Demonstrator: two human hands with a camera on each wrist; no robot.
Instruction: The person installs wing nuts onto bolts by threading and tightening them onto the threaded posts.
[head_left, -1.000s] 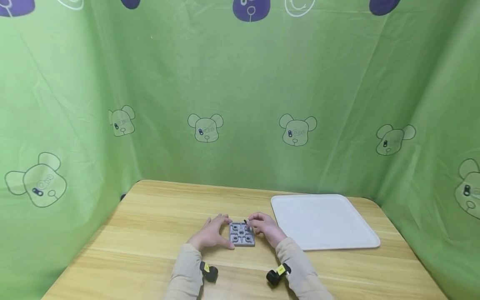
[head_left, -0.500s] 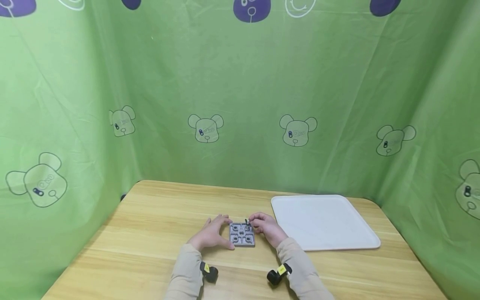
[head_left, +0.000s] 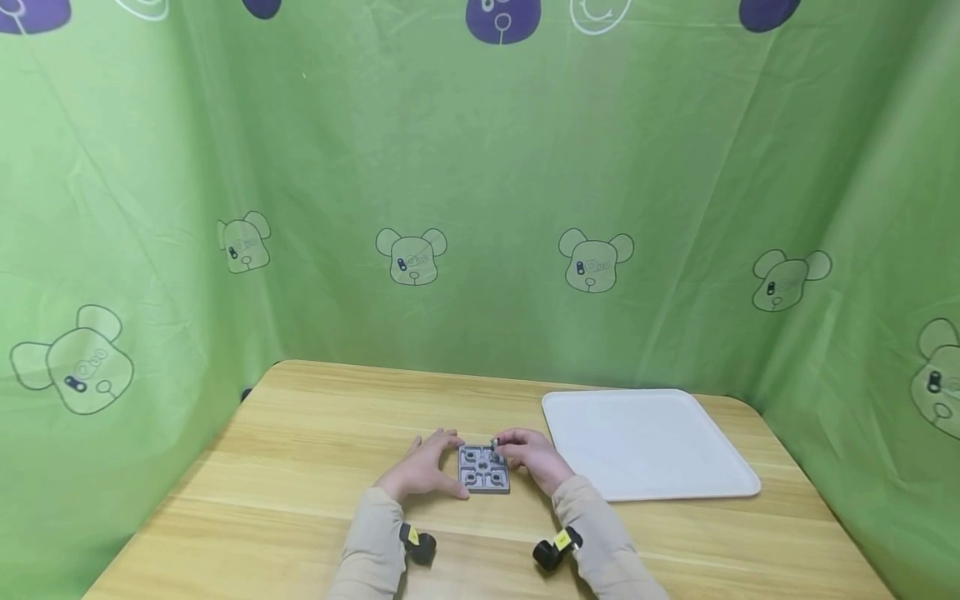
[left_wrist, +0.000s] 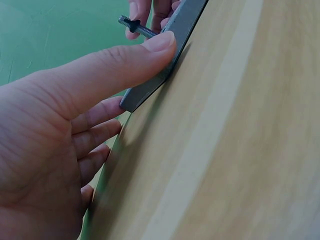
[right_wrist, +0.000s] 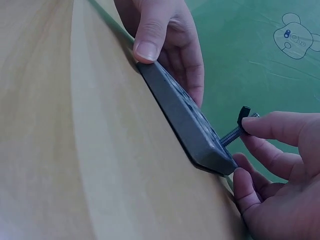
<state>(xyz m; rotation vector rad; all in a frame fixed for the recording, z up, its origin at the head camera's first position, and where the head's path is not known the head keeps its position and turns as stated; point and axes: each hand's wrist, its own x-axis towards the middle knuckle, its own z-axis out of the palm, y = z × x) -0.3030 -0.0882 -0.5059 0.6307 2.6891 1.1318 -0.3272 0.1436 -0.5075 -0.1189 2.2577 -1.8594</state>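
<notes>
A small square grey plate point(head_left: 483, 468) with recessed round seats lies on the wooden table. From its far right part rises a threaded bolt point(right_wrist: 231, 136), carrying a black wing nut point(right_wrist: 243, 116) near its upper end. My left hand point(head_left: 423, 468) grips the plate's left side, thumb at the near corner and fingers by the far one. At the right, my right hand point(head_left: 531, 454) has its fingers bent at the wing nut, the index fingertip against it. Lower down, another digit of that hand sits at the plate's edge. The left wrist view shows the bolt point(left_wrist: 145, 31) beyond the left thumb.
A white tray point(head_left: 648, 446) lies on the table to the right, just past the right hand. Green curtains point(head_left: 480, 192) printed with bear heads stand around the table point(head_left: 300, 467). Both wrists wear small black cameras over light sleeves.
The wing nut's dark wing shows at a different angle in each frame, with small shifts of the right fingers around it. Plate, left hand and tray stay in place.
</notes>
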